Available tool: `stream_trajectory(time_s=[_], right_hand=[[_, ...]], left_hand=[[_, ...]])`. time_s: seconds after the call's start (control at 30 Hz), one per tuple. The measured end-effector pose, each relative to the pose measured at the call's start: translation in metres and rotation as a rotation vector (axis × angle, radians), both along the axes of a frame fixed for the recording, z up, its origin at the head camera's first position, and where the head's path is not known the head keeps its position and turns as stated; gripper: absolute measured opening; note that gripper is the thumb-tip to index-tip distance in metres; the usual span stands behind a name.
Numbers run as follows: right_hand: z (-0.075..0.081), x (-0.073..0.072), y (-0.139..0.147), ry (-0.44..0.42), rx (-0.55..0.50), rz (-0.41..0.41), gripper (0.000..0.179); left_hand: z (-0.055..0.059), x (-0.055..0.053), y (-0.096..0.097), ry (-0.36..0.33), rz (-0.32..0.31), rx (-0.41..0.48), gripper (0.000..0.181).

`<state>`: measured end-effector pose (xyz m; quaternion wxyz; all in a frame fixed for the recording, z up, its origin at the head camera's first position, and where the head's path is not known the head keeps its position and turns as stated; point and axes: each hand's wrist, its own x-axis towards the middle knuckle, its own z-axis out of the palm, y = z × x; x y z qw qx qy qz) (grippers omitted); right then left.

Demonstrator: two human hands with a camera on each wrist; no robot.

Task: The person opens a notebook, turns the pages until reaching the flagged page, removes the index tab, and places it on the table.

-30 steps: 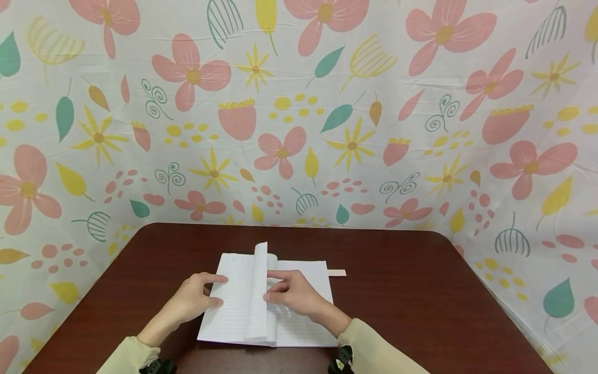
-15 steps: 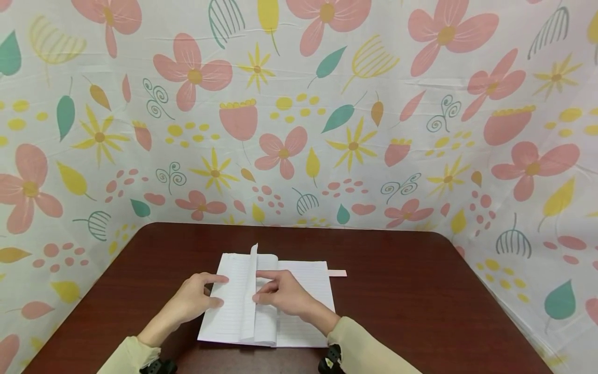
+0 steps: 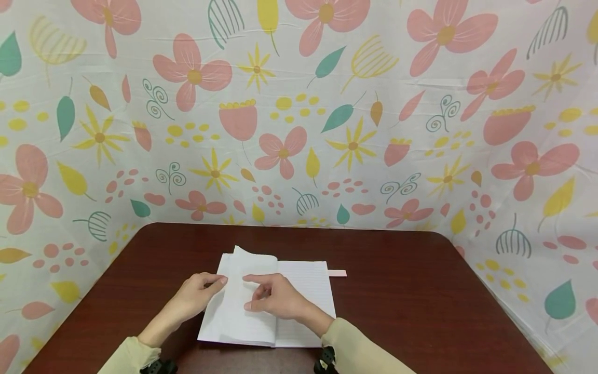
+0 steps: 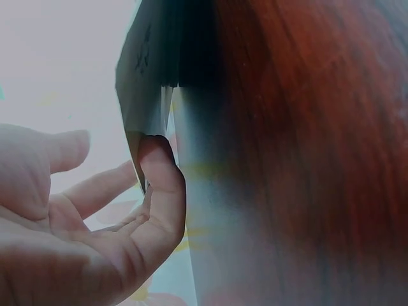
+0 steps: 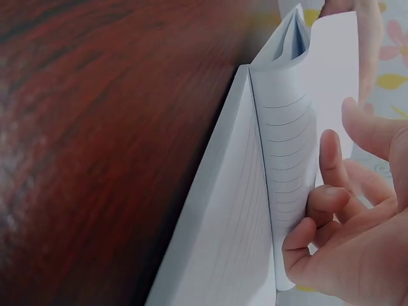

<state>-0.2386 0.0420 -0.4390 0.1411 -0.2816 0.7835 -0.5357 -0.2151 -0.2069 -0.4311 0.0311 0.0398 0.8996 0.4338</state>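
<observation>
An open lined notebook (image 3: pixel 303 301) lies near the table's front edge. Its turned leaf (image 3: pixel 252 265) leans over the left side, top corner lifted. At the left edge, my left hand (image 3: pixel 193 296) grips the notebook's outer part; in the left wrist view, fingers (image 4: pixel 162 191) curl round the dark cover (image 4: pixel 143 83). My right hand (image 3: pixel 282 298) hovers close over the turned leaf, thumb and index finger spread apart with nothing between them. In the right wrist view, the other fingers of the right hand (image 5: pixel 363 223) are loosely bent beside the curved lined page (image 5: pixel 284 146).
A pale pink tab (image 3: pixel 337 273) sticks out from the notebook's right side. The dark red-brown wooden table (image 3: pixel 402 296) reaches back to a flower-printed cloth (image 3: pixel 299 104). Black devices (image 3: pixel 159 366) sit at both wrists, by the cream sleeves.
The leaf has swung from the middle over to the left side, with the right hand moving left and then releasing it. The left hand's thumb has come up to its index finger.
</observation>
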Motion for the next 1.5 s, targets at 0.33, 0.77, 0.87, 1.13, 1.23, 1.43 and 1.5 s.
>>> stream_trajectory(time_s=[0.33, 0.77, 0.87, 1.13, 1.23, 1.43, 1.5], right_hand=[[0.000, -0.001, -0.002, 0.019, 0.029, 0.029, 0.053], [0.008, 0.005, 0.020, 0.107, 0.086, 0.025, 0.049], [0.011, 0.005, 0.032, 0.152, 0.134, 0.022, 0.050], [0.010, -0.001, 0.076, 0.200, 0.243, -0.037, 0.057], [0.008, -0.002, 0.092, 0.217, 0.284, -0.064, 0.059], [0.009, -0.002, 0.118, 0.256, 0.331, -0.080, 0.062], [0.010, -0.001, 0.125, 0.264, 0.342, -0.073, 0.064]], left_hand=[[0.002, 0.001, 0.001, -0.002, 0.008, -0.006, 0.044], [0.001, 0.003, 0.003, -0.036, 0.013, 0.005, 0.065], [0.001, 0.002, 0.002, -0.037, 0.011, 0.000, 0.069], [-0.001, 0.002, 0.001, -0.045, 0.021, 0.012, 0.057], [-0.001, 0.002, 0.001, -0.046, 0.023, 0.007, 0.054], [0.002, 0.003, 0.002, -0.041, 0.017, 0.006, 0.054], [0.002, 0.003, 0.002, -0.038, 0.017, 0.006, 0.054]])
